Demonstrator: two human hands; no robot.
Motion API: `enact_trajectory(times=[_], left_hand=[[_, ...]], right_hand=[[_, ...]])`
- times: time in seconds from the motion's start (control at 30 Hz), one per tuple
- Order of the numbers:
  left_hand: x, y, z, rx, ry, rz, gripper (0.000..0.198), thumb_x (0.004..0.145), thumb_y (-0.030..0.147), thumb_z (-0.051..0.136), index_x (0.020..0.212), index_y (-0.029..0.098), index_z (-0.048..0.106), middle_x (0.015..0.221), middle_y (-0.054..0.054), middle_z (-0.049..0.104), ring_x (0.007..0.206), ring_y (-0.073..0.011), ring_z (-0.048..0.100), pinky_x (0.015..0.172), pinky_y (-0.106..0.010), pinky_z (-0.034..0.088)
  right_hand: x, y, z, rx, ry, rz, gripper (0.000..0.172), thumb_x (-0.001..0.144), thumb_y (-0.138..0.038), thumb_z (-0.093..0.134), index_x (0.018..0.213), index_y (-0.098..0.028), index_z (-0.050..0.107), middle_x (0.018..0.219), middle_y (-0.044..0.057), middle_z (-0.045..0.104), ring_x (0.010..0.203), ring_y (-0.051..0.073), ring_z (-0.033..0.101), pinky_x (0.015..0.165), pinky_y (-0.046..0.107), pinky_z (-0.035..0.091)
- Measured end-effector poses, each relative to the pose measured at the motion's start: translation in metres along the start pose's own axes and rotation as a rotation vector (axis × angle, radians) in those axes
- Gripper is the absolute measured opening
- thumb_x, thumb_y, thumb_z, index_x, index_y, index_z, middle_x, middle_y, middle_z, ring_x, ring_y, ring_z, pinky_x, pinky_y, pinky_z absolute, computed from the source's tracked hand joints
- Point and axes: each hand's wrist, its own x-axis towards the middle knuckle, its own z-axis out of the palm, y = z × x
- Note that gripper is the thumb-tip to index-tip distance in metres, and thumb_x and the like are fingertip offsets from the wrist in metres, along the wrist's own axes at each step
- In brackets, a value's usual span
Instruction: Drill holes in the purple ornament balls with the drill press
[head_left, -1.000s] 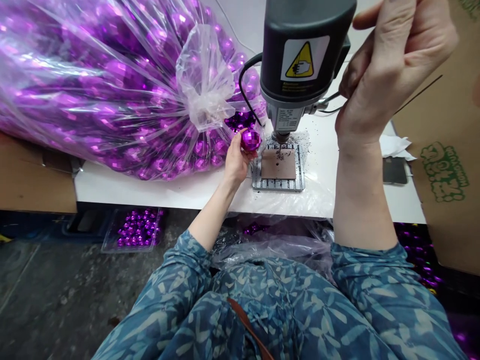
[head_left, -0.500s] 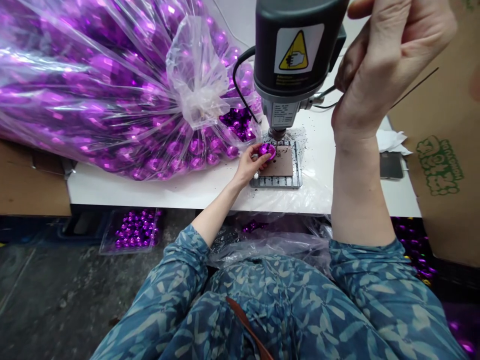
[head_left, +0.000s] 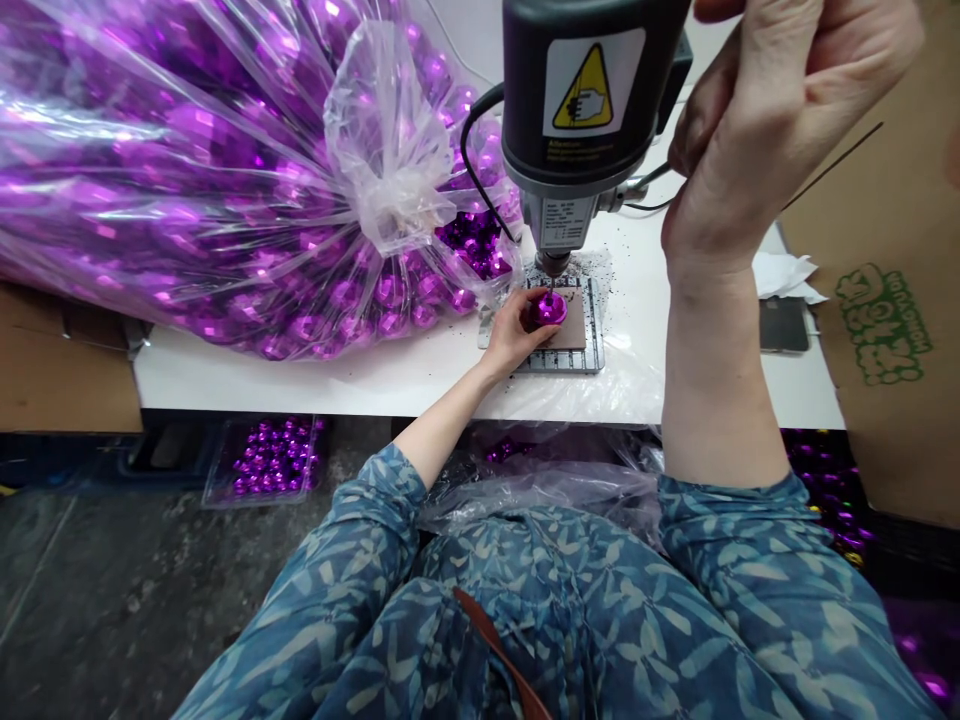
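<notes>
My left hand [head_left: 516, 328] grips a small faceted purple ball [head_left: 549, 308] and holds it on the brown pad of the metal drill base [head_left: 592, 350], right under the chuck [head_left: 553, 264]. The grey bench drill head [head_left: 589, 95] with a yellow warning label hangs above it. High at the right, my right hand [head_left: 780, 120] is closed around the drill's thin metal lever [head_left: 637, 185]. Dark drilling dust is scattered around the base.
A big clear plastic bag [head_left: 225, 170] full of purple balls lies on the white table [head_left: 315, 375] at the left. A cardboard box [head_left: 885, 300] stands at the right, with a phone [head_left: 784, 325] and crumpled paper beside it. A tray of purple balls [head_left: 274, 460] sits on the floor.
My left hand carried the purple ball from beside the bag down onto the pad under the chuck. My right hand stayed on the lever.
</notes>
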Motion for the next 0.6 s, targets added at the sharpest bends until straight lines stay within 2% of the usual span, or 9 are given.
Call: enact_trajectory(times=[0.1, 0.2, 0.3, 0.5, 0.6], left_hand=[[-0.001, 0.002, 0.001, -0.037, -0.023, -0.047, 0.056, 0.079, 0.030, 0.087, 0.130, 0.024, 0.065, 0.125, -0.010, 0.073, 0.108, -0.0255, 0.072, 0.090, -0.038, 0.060], [-0.002, 0.002, 0.001, -0.067, -0.026, -0.069, 0.057, 0.079, 0.031, 0.087, 0.131, 0.024, 0.065, 0.126, -0.010, 0.074, 0.109, -0.0255, 0.072, 0.090, -0.038, 0.060], [-0.002, 0.000, 0.001, -0.082, -0.022, -0.069, 0.058, 0.078, 0.032, 0.088, 0.132, 0.024, 0.065, 0.126, -0.010, 0.074, 0.108, -0.0252, 0.072, 0.091, -0.038, 0.059], [-0.001, -0.001, 0.000, -0.091, -0.037, -0.062, 0.058, 0.079, 0.035, 0.088, 0.132, 0.023, 0.066, 0.123, -0.009, 0.075, 0.105, -0.0245, 0.073, 0.091, -0.037, 0.059], [-0.001, 0.000, 0.000, -0.102, -0.034, -0.049, 0.056, 0.080, 0.034, 0.087, 0.131, 0.024, 0.066, 0.125, -0.009, 0.074, 0.108, -0.0253, 0.072, 0.092, -0.038, 0.059]], right_hand=[[-0.004, 0.001, 0.001, -0.013, 0.116, -0.062, 0.059, 0.064, -0.068, 0.060, 0.076, -0.011, 0.052, 0.060, -0.005, 0.045, 0.046, -0.005, 0.040, 0.047, 0.015, 0.021], [-0.016, 0.005, -0.001, -0.055, 0.135, -0.142, 0.060, 0.074, -0.068, 0.056, 0.077, -0.009, 0.059, 0.069, -0.003, 0.054, 0.049, -0.009, 0.040, 0.051, 0.010, 0.027], [-0.032, 0.009, -0.004, -0.057, 0.179, -0.179, 0.057, 0.082, -0.065, 0.053, 0.078, -0.008, 0.063, 0.070, -0.003, 0.055, 0.052, -0.011, 0.041, 0.056, 0.008, 0.032], [-0.050, 0.016, -0.007, -0.022, 0.227, -0.192, 0.056, 0.081, -0.063, 0.055, 0.077, -0.007, 0.059, 0.067, -0.006, 0.053, 0.047, -0.011, 0.038, 0.053, 0.011, 0.022], [-0.054, 0.020, -0.009, 0.020, 0.207, -0.228, 0.052, 0.086, -0.058, 0.055, 0.075, -0.007, 0.053, 0.057, -0.007, 0.041, 0.044, -0.009, 0.038, 0.052, 0.011, 0.022]])
